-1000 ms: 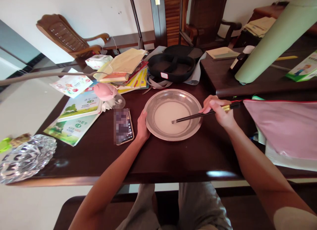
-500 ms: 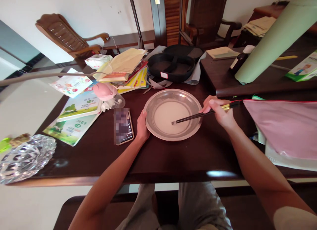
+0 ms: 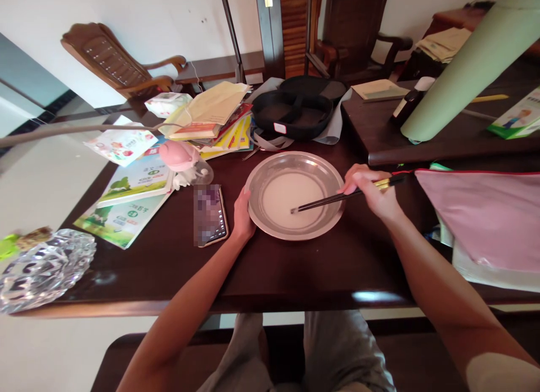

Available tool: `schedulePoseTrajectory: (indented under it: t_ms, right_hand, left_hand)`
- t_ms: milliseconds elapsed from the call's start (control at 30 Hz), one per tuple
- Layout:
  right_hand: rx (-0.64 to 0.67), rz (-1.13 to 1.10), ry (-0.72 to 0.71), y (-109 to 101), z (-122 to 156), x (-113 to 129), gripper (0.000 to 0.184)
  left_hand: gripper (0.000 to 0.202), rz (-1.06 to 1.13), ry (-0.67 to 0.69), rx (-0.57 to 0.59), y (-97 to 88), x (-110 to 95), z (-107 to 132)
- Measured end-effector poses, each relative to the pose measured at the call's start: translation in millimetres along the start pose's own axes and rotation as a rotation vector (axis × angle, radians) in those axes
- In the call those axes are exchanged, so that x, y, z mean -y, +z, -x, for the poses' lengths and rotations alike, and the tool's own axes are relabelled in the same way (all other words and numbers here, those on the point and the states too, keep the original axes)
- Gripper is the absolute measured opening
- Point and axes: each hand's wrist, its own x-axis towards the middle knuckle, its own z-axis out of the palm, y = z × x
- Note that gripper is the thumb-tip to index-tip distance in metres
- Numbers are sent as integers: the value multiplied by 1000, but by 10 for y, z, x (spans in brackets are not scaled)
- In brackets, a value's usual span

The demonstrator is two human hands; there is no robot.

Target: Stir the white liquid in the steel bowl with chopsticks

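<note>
In the head view, the right hand (image 3: 373, 192) pinches a pair of black chopsticks (image 3: 319, 202) between the thumb and fingers; these cover part of the shafts, and a gold band shows behind the grip. The left hand (image 3: 243, 215) lies against the left rim of a round metal dish (image 3: 301, 235); its fingers are largely hidden at the dish's side, so whether they pinch the rim or only press against it cannot be told. The dish sits flat on the dark table (image 3: 295, 274) and contains a whitish substance (image 3: 289, 192); whether the chopstick tips dip into it or stop at its surface is hard to make out. A phone (image 3: 211, 215) lies left of the left hand, its screen mostly pixelated. The frame cuts off a green cylinder (image 3: 468, 71), a pink pouch (image 3: 489, 217) and a clear faceted bowl (image 3: 50, 268). The chopsticks' long axis runs obliquely across the right rim: the tips point left and slightly toward the person, the rear ends right and slightly away. The two shafts lie close together, sloping down into the dish.
</note>
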Motion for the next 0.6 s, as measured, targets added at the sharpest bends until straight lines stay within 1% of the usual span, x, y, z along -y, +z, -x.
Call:
schedulePoseTrajectory:
  t_ms: [67,133,167,233,333,400,467,533,600]
  right_hand:
    - [111,58,-26,81,4,17,60]
    - [152,118,-60,113,-5,13,55]
    - [136,138,-71,102,-11,4,52]
    - [46,151,-64,36,-23,-17,52]
    - [-110,75,-33,-74,-24,-33,60]
    - [-130,3,-30,-80,-12,-26,63]
    - [-62,-12,-47,-22,0,-15,61]
    - [46,46,-77,55,3,-12,54]
    - [103,125,-109,93,-5,-25,47]
  left_hand:
    - [49,9,0,1,-2,7,-3]
    - [50,16,-3,6,-3,10,-2]
    - [52,18,-3,12,-3,8,0]
    - [53,20,-2,25,-5,3,5]
    - [52,11,5,23,-11,-3,10]
    - [52,0,9,12,-19,0,7]
    - [51,-1,7,8,-26,8,3]
    - [51,5,1,14,-29,12,0]
    - [52,15,-2,23,-24,9,2]
